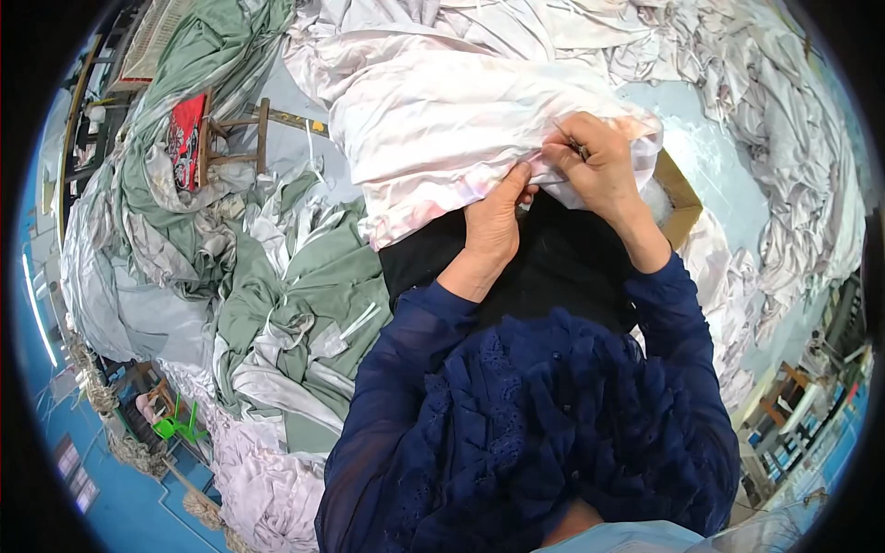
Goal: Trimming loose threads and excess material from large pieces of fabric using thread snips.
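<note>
A pale white fabric with faint pink and orange patches is spread across my lap, over black cloth. My left hand is closed, pinching the fabric's near edge between thumb and fingers. Close by on the right, my right hand is curled with its fingertips at the same edge. In it is a small, dark, thin metal tool, mostly covered by the fingers, so its exact kind is unclear. The two hands are a short distance apart along the edge.
Green and white fabric lies heaped on the left, and more pale fabric at the right and back. A cardboard box stands beside my right forearm. Wooden stool legs, a red cloth and a green chair are further left.
</note>
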Tool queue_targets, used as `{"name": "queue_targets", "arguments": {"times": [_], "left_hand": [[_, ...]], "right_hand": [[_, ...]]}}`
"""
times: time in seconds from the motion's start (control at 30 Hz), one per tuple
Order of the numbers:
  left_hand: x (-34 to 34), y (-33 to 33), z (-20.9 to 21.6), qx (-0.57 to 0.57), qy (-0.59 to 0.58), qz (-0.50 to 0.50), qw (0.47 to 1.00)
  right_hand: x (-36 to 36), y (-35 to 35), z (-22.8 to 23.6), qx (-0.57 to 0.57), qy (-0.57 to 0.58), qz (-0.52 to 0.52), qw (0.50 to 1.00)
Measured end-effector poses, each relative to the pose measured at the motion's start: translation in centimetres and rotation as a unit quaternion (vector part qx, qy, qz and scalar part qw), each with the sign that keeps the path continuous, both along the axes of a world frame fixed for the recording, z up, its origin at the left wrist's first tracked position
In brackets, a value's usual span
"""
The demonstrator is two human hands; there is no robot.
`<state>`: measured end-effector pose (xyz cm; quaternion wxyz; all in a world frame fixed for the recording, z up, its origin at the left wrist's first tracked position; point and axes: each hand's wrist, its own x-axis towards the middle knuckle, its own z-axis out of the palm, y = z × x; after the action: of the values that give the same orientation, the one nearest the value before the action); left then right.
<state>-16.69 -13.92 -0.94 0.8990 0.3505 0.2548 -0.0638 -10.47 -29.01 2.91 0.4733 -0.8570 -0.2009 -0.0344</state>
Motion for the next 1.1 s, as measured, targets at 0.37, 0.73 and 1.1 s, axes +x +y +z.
{"name": "queue_targets", "arguments": {"times": [0.37,0.73,1.1], "left_hand": [[0.4,0.1,-0.7,-0.011,0.002,0.004,1.0],[0.4,0.2,-1.3,-0.003,0.002,-0.004,1.0],[0.5,0.0,-2.0,-0.008,0.008,0.002,1.0]], "right_hand": [[0.8,-1.9,-0.3,-0.019,-0.183,-0.149,0.972],[0.6,-5.9,0.2,0.111,0.132,-0.12,0.978],[2.0,-1.3,-0.7,0.012,0.268,-0.007,0.963]]}}
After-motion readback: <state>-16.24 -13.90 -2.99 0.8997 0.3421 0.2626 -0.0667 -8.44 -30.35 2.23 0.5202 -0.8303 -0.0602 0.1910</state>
